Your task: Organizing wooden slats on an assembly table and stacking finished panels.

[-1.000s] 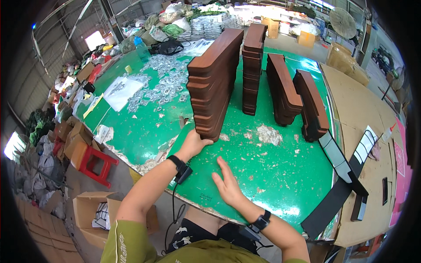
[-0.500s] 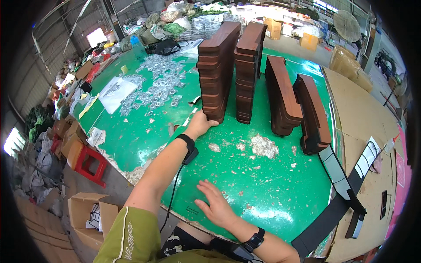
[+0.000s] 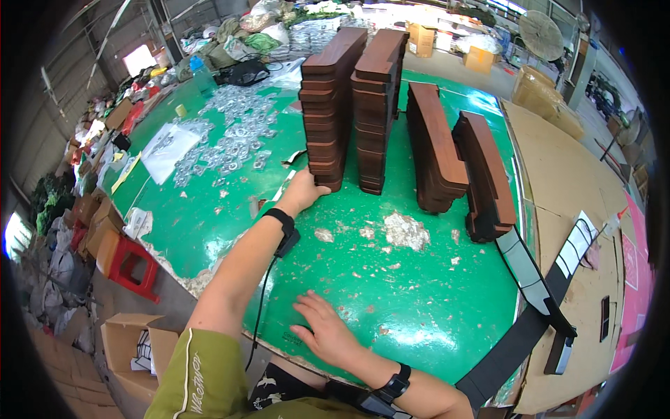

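Brown wood-grain panels with curved ends and dark edges stand in tall stacks on a green table (image 3: 279, 167). At the near lower corner of the leftmost stack (image 3: 328, 108), my left hand (image 3: 303, 191) grips with its thumb across the front; its other fingers are partly hidden along the left side. Beside it stands a second tall stack (image 3: 371, 126). Two lower stacks, one in the middle right (image 3: 436, 150) and one at the far right (image 3: 485, 178), lean slightly. My right hand (image 3: 322, 327) lies over the near part of the table, fingers stretched out, holding nothing.
Small clear-bagged parts (image 3: 234, 133) and a white sheet (image 3: 167, 150) cover the table's far left. Long black strips with pale panels (image 3: 527, 272) cross onto cardboard (image 3: 558, 174) at right. A red stool (image 3: 136, 269) and an open carton (image 3: 139, 349) stand at left.
The whole view has shifted slightly, so everything sits a little further left. My left hand stays at the leftmost stack's base, and my right hand remains outstretched over the near table.
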{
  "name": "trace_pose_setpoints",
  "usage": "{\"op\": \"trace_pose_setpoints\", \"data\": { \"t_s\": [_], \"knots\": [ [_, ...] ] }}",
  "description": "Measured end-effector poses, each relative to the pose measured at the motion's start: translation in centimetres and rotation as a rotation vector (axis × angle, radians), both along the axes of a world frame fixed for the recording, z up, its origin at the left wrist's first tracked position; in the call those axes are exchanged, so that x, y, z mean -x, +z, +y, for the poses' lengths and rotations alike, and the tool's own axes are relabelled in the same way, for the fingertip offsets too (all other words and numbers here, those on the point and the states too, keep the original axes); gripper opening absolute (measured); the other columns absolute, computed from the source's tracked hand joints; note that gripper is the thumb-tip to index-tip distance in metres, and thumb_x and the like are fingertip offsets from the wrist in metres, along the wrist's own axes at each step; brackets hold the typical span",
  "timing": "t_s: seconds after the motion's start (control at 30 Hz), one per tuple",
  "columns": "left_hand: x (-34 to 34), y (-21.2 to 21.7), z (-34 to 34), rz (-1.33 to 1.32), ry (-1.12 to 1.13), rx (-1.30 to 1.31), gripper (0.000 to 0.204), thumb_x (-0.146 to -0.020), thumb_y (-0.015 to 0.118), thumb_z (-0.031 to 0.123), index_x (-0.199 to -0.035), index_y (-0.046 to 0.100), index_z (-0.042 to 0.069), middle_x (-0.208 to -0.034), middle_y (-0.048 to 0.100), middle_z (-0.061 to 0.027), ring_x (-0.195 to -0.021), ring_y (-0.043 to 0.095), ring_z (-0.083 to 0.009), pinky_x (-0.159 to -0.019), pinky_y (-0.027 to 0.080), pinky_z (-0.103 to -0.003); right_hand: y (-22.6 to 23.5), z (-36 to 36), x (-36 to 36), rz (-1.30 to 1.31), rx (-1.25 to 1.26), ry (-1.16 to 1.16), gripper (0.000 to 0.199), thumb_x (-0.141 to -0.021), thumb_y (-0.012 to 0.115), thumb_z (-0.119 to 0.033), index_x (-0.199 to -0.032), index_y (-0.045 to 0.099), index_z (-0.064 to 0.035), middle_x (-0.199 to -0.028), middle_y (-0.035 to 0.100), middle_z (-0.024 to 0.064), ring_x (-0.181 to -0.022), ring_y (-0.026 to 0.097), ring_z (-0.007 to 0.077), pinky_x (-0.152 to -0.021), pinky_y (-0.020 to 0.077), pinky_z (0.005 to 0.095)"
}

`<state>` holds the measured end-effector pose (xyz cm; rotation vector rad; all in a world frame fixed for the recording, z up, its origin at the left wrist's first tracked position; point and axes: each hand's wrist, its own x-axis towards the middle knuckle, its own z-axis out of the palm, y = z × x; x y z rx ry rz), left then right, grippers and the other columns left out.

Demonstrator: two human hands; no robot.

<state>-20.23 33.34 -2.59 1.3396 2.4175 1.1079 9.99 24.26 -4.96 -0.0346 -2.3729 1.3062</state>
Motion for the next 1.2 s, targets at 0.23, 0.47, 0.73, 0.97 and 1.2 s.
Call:
{"op": "trace_pose_setpoints", "data": {
  "t_s": [0.23, 0.47, 0.73, 0.97, 1.2],
  "knots": [
    [0.3, 0.1, -0.4, 0.018, 0.022, 0.063, 0.06, -0.071, 0.083, 0.011, -0.124, 0.055, 0.0, -0.116, 0.067, -0.0188, -0.108, 0.064, -0.033, -0.092, 0.051, -0.04, -0.2, -0.7, 0.5, -0.026, 0.013, 0.005, 0.041, -0.092, 0.064, -0.023, -0.123, 0.055, 0.0011, -0.133, 0.051, 0.0197, -0.134, 0.041, 0.0398, -0.109, 0.0364, 0.0475],
    [-2.4, 1.4, 2.3, 0.035, 0.031, -0.011, 0.069, -0.067, 0.085, 0.013, -0.125, 0.053, -0.005, -0.11, 0.066, -0.0252, -0.106, 0.063, -0.0388, -0.091, 0.051, -0.042, 0.1, 0.0, 0.9, -0.006, 0.01, -0.006, 0.041, -0.09, 0.066, -0.022, -0.122, 0.056, 0.0009, -0.13, 0.052, 0.0195, -0.132, 0.042, 0.0403, -0.108, 0.038, 0.0477],
    [1.6, -1.6, 1.5, 0.079, -0.096, -0.17, 0.063, -0.072, 0.08, 0.008, -0.127, 0.051, -0.002, -0.118, 0.066, -0.0189, -0.11, 0.063, -0.0324, -0.095, 0.049, -0.039, -1.4, -1.4, 2.2, 0.078, 0.072, 0.037, 0.036, -0.085, 0.068, -0.017, -0.112, 0.056, 0.0031, -0.126, 0.052, 0.0208, -0.131, 0.041, 0.0399, -0.11, 0.0349, 0.0482],
    [1.5, -2.9, 3.6, -0.041, -0.13, -0.109, 0.068, -0.068, 0.079, 0.0, -0.129, 0.048, -0.002, -0.121, 0.064, -0.0201, -0.113, 0.062, -0.0333, -0.095, 0.049, -0.039, -2.4, -0.6, 1.2, 0.099, 0.097, 0.008, 0.035, -0.087, 0.067, -0.014, -0.115, 0.054, 0.0023, -0.127, 0.05, 0.0203, -0.131, 0.04, 0.041, -0.11, 0.0348, 0.0478],
    [2.4, -0.9, -2.4, -0.065, -0.014, 0.093, 0.102, -0.072, 0.081, 0.009, -0.151, 0.017, -0.005, -0.147, 0.039, -0.0279, -0.136, 0.042, -0.0354, -0.109, 0.037, -0.043, -1.9, -0.3, 1.6, 0.035, 0.109, 0.062, 0.032, -0.091, 0.063, -0.017, -0.117, 0.055, 0.0008, -0.129, 0.052, 0.0194, -0.132, 0.042, 0.0377, -0.11, 0.036, 0.0448]
  ]
}}
